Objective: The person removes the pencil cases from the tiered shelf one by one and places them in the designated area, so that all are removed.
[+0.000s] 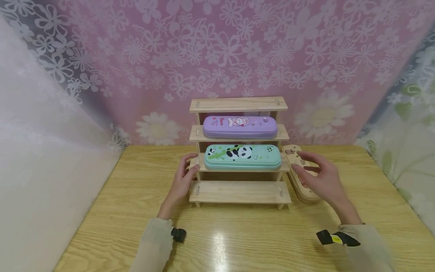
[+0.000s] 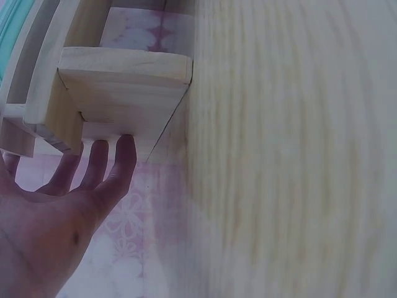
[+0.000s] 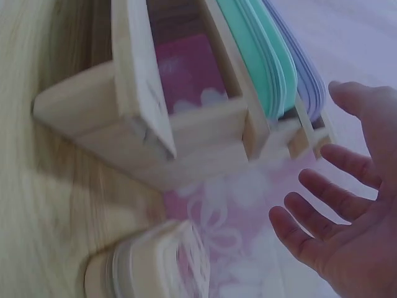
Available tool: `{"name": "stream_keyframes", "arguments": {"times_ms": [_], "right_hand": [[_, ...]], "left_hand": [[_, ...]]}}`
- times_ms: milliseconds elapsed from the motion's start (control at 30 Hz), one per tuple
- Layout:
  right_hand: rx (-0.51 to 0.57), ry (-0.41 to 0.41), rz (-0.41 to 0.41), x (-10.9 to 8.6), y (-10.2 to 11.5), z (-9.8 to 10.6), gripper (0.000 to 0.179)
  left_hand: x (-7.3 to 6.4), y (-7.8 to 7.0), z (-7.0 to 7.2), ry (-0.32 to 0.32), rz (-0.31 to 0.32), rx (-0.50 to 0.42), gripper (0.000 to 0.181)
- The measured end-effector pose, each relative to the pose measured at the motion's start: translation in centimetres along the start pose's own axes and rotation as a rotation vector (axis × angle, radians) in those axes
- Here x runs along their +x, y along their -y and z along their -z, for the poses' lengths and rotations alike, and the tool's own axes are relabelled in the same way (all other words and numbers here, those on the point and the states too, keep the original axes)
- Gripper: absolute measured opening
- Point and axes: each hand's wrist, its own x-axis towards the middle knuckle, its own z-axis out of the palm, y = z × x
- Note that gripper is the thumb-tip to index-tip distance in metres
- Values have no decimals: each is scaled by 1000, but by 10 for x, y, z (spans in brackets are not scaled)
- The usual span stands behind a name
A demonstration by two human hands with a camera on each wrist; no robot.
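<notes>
Your left hand (image 1: pixel 182 181) is curled about the left end of the wooden stand (image 1: pixel 239 192), thumb at the front edge of the second tier from the bottom and the other fingertips against the side panel in the left wrist view. Your right hand (image 1: pixel 323 177) holds nothing; its thumb and fingers are apart, poised over the beige pencil case (image 1: pixel 304 190), and the right wrist view shows a gap between them. That case lies on the table (image 1: pixel 244 230), just beside the stand's right side, set at a slant with its printed face up. The green panda case (image 1: pixel 242 156) lies lengthwise on the second tier, near your left thumb. The purple case (image 1: pixel 240 126) lies likewise on the third tier, below the top board. Behind the stand hangs a pink floral cloth (image 1: pixel 238 56). Dark straps show at both your wrists.
</notes>
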Motion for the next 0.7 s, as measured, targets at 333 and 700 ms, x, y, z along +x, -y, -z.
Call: {"name": "stream_keyframes", "arguments": {"times_ms": [333,700], "right_hand": [[-53,72,128,23,12,-31,60],[-46,108,44,27,18,-41,69]], "left_hand": [[0,0,-1,-1,22,-12,37],[0,-1,0,1,24,-15,38]]}}
